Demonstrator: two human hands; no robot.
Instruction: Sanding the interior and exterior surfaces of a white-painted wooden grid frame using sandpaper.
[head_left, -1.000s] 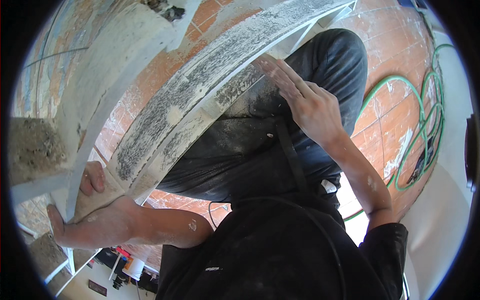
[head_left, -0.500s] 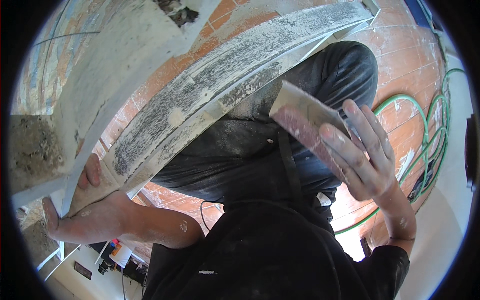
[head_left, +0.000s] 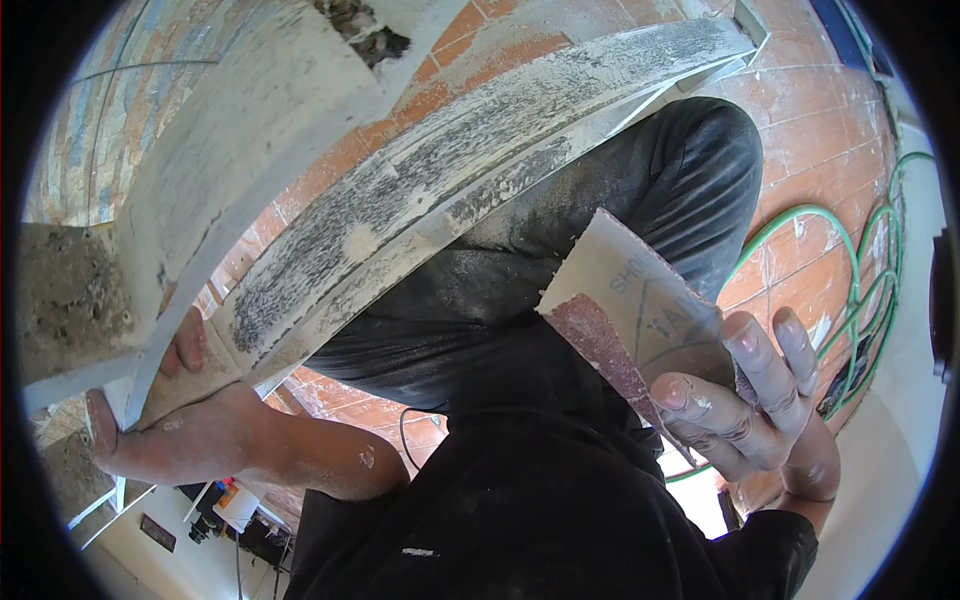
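Note:
In my right hand (head_left: 745, 415) is a folded sheet of sandpaper (head_left: 640, 280), its pale back outward and its reddish-brown grit showing along the lower-left edge. The fingers close on its lower right part, and the sheet is apart from the wood. My left hand (head_left: 195, 430) grips the near left end of a long board (head_left: 430, 190), fingertips showing on its far side and the thumb at the left. Grey-black and white patches cover the board's face. It runs diagonally across my folded leg (head_left: 690, 170) to the upper right.
A thick whitish beam (head_left: 250, 130) stands close at the left, beside a rough grey block (head_left: 75, 290). Green hose (head_left: 850, 250) lies coiled at the right on dusty orange floor tiles (head_left: 810, 110), beside a white wall (head_left: 900, 390).
My right hand has moved down and slightly right with the sandpaper, turning it so more of its pale back shows. My left hand keeps its hold on the board.

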